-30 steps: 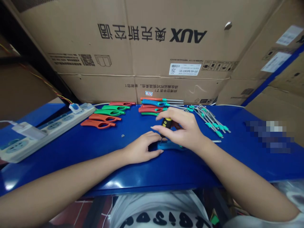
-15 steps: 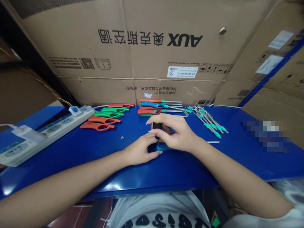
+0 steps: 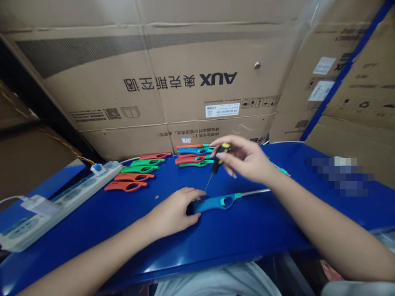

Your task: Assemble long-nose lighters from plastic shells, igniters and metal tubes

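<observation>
My left hand [image 3: 179, 209] grips the handle end of a blue long-neck gas lighter [image 3: 212, 203], which lies on the blue table with its metal tube pointing right. The lighter's far left end is hidden inside my fingers. Above it, my right hand [image 3: 243, 158] is closed round a black and yellow screwdriver [image 3: 217, 162]. The screwdriver tilts, and its thin shaft slants down toward my left fingertips. A few tiny screws [image 3: 157, 197] lie on the table, left of my left hand.
Several red, green and orange handle shells [image 3: 126, 186] lie at the left. Behind my hands sits a row of lighters [image 3: 194, 151] with coloured handles. A white power strip [image 3: 61, 201] runs along the left side. Cardboard [image 3: 173, 53] walls the back.
My right hand has lifted the screwdriver up and right, off the lighter, uncovering its blue handle and trigger. My left hand keeps its hold. The camera view has shifted.
</observation>
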{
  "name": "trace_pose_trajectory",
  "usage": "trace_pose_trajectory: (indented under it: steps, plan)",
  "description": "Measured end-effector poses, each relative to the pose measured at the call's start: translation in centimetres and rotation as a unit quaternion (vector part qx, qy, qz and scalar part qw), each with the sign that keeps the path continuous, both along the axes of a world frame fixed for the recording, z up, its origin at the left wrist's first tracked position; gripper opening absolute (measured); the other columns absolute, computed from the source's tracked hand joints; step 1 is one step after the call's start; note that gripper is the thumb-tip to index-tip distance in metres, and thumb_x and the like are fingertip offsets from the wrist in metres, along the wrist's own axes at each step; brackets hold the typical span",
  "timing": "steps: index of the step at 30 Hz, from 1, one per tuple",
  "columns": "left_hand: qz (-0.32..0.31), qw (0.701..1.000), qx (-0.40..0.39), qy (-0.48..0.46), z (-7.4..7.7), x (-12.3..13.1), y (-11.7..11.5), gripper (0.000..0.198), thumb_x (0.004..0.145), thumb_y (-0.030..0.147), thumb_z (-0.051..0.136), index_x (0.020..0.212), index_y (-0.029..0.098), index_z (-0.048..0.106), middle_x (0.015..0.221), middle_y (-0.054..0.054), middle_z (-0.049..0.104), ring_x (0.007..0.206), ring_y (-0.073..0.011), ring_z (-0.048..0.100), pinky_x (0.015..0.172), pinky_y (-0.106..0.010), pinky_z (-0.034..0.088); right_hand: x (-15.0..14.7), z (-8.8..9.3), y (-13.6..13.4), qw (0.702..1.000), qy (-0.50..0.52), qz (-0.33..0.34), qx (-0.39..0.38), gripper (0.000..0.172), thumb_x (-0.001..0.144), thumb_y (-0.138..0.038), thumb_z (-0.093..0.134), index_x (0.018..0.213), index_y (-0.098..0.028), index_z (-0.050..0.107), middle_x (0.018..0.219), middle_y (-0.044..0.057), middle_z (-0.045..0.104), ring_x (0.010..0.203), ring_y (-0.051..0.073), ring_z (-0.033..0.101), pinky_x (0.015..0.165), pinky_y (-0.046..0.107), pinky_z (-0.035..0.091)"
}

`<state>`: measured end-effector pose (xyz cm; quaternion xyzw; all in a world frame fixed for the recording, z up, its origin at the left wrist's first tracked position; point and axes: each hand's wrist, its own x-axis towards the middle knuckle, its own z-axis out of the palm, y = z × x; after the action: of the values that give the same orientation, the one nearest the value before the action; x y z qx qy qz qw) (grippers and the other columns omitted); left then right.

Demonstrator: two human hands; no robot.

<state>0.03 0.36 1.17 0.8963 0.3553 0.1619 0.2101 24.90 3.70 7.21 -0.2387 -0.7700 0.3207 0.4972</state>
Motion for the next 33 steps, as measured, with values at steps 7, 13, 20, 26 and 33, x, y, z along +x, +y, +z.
trace_pose_trajectory:
  steps: [7, 13, 20, 26, 33]
  plan:
    - [0.037, 0.988, 0.055, 0.141, 1.5, -0.3, -0.9, 0.037, 0.09, 0.024, 0.062, 0.126, 0.023, 0.063, 0.118, -0.01, 0.069, 0.11, -0.0303, 0.066, 0.092, -0.043, 0.055, 8.7, -1.5, 3.8, 0.898, -0.069, -0.429, 0.076, 0.011, 0.075, -0.024, 0.069, 0.083, -0.018, 0.068, 0.073, 0.002, 0.065, 0.056, 0.013, 0.054, 0.055, 0.027, 0.045]
    - [0.028, 0.977, 0.068, 0.2, 1.5, 1.8, -0.5, 0.041, 0.091, 0.009, 0.052, 0.13, 0.017, 0.061, 0.116, -0.015, 0.068, 0.106, -0.0328, 0.068, 0.088, -0.044, 0.057, 12.1, -3.5, 5.1, 0.812, -0.13, -0.562, 0.084, 0.004, 0.072, -0.018, 0.061, 0.075, -0.02, 0.063, 0.082, 0.008, 0.07, 0.078, 0.023, 0.065, 0.078, 0.036, 0.051]
    - [-0.008, 0.983, 0.062, 0.171, 2.4, 1.5, 3.3, 0.032, 0.089, 0.011, 0.055, 0.117, 0.018, 0.068, 0.112, -0.012, 0.065, 0.1, -0.0267, 0.069, 0.088, -0.036, 0.055, 18.0, -4.0, 6.6, 0.704, -0.32, -0.624, -0.111, 0.012, 0.078, -0.017, 0.063, 0.09, -0.017, 0.059, 0.09, 0.013, 0.068, 0.092, 0.028, 0.066, 0.082, 0.039, 0.052]
    - [-0.027, 0.977, 0.162, 0.136, 2.3, 0.7, 7.7, 0.035, 0.09, 0.012, 0.052, 0.122, 0.014, 0.066, 0.116, -0.014, 0.062, 0.109, -0.0271, 0.063, 0.099, -0.039, 0.052, 19.3, -6.4, 7.6, 0.676, -0.407, -0.575, -0.213, 0.033, 0.065, -0.009, 0.068, 0.097, -0.016, 0.062, 0.084, 0.01, 0.065, 0.08, 0.027, 0.065, 0.067, 0.035, 0.05]
    - [0.043, 0.965, 0.241, 0.099, 2.4, -1.8, 12.2, 0.038, 0.091, 0.019, 0.048, 0.123, 0.012, 0.065, 0.116, -0.016, 0.06, 0.107, -0.0301, 0.063, 0.098, -0.046, 0.054, 18.1, -7.6, 7.6, 0.67, -0.458, -0.554, -0.185, 0.039, 0.073, -0.022, 0.066, 0.112, -0.015, 0.068, 0.115, 0.023, 0.062, 0.104, 0.04, 0.061, 0.08, 0.049, 0.053]
